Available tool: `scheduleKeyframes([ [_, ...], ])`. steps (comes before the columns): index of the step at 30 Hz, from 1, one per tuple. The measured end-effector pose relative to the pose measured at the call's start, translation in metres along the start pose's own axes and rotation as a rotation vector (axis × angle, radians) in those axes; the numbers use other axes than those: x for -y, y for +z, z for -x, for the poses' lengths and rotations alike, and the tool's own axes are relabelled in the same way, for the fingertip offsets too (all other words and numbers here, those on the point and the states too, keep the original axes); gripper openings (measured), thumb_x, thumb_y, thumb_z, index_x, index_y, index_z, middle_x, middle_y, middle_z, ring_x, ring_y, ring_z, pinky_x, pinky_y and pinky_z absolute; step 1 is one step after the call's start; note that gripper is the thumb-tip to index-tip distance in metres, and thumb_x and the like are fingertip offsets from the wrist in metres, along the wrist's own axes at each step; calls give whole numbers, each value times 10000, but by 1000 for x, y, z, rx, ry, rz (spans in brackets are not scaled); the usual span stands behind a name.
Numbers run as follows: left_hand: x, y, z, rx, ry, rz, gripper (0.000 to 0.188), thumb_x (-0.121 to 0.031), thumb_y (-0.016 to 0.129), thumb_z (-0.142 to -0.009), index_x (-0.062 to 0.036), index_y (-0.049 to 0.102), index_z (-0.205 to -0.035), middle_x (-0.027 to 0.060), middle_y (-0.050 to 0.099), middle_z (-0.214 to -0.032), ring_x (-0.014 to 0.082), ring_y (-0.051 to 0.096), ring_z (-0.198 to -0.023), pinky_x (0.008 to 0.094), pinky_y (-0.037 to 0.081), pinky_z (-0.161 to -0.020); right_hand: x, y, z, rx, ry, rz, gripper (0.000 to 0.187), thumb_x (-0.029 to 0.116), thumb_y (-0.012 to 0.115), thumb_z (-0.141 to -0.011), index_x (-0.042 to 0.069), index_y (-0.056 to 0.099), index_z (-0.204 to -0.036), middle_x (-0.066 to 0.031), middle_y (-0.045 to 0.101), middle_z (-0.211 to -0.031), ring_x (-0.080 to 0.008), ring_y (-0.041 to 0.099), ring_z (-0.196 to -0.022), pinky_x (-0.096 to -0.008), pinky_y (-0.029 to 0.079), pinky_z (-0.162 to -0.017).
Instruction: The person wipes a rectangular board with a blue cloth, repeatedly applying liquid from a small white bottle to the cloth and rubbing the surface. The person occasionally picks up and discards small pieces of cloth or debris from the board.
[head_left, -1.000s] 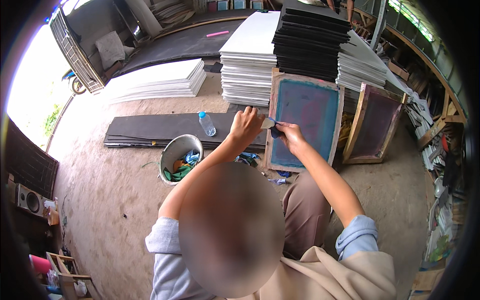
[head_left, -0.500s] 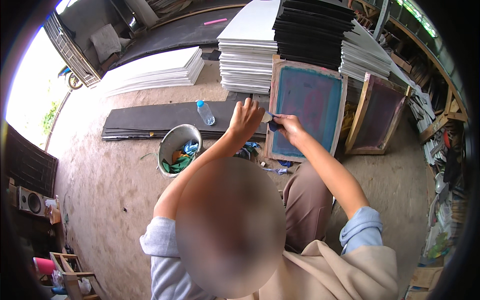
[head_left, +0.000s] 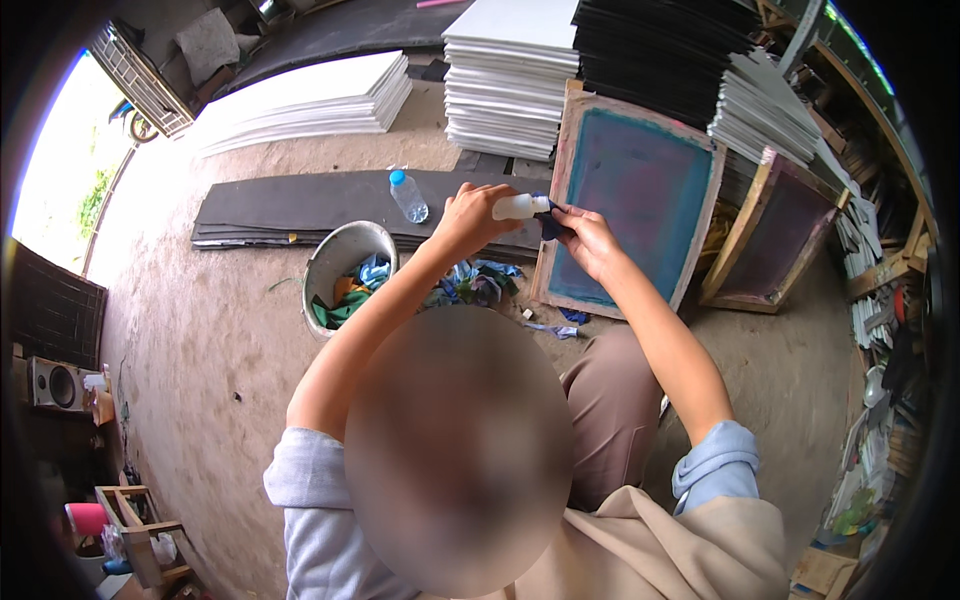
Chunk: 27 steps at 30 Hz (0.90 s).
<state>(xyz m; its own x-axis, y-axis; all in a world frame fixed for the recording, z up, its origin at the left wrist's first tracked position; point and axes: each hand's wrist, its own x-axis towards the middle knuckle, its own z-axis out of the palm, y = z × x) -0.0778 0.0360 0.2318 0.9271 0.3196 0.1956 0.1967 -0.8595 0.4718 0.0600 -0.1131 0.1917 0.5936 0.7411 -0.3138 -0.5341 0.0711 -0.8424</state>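
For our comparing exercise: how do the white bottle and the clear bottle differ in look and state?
The white bottle looks opaque; the clear bottle is see-through, with a blue cap. The left hand holds the white bottle; the clear bottle rests on dark sheets, with no hand on it. Both are bottles that narrow toward one end.

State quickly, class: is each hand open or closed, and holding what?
Left hand: closed, holding a white bottle.
Right hand: closed, holding a dark blue cloth.

wht btl (head_left: 520, 207) part-hid by L hand (head_left: 472, 216) | blk stack (head_left: 655, 60) cut @ top
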Motion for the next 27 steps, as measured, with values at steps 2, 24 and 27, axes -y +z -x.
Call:
scheduleKeyframes([
  [2,22,20,-9,-4,-41,214,454,-256,743,-744,-89,604,-1143,110,670,-1032,295,602,-976,417,460,-860,-6,1,-17,-6,26,21,227,22,530,-910,-64,581,-1114,-116,646,-1011,-178,625,-898,-298,509,-820],
  [24,119,203,-62,-217,-215,407,647,-37,732,-675,-87,475,-1267,167,502,-1236,357,442,-1182,429,356,-1010,-90,-78,-95,-242,9,-151,256,36,530,-924,-67,567,-1156,-147,648,-1032,-188,639,-948,-309,499,-880],
  [27,96,170,-61,-247,-152,246,666,-19,701,-711,-61,422,-1314,174,402,-1339,368,341,-1275,446,289,-1068,-50,-144,-74,-579,-260,61,309,73,585,-910,-35,559,-1199,-114,638,-1105,-174,621,-964,-297,495,-865],
])
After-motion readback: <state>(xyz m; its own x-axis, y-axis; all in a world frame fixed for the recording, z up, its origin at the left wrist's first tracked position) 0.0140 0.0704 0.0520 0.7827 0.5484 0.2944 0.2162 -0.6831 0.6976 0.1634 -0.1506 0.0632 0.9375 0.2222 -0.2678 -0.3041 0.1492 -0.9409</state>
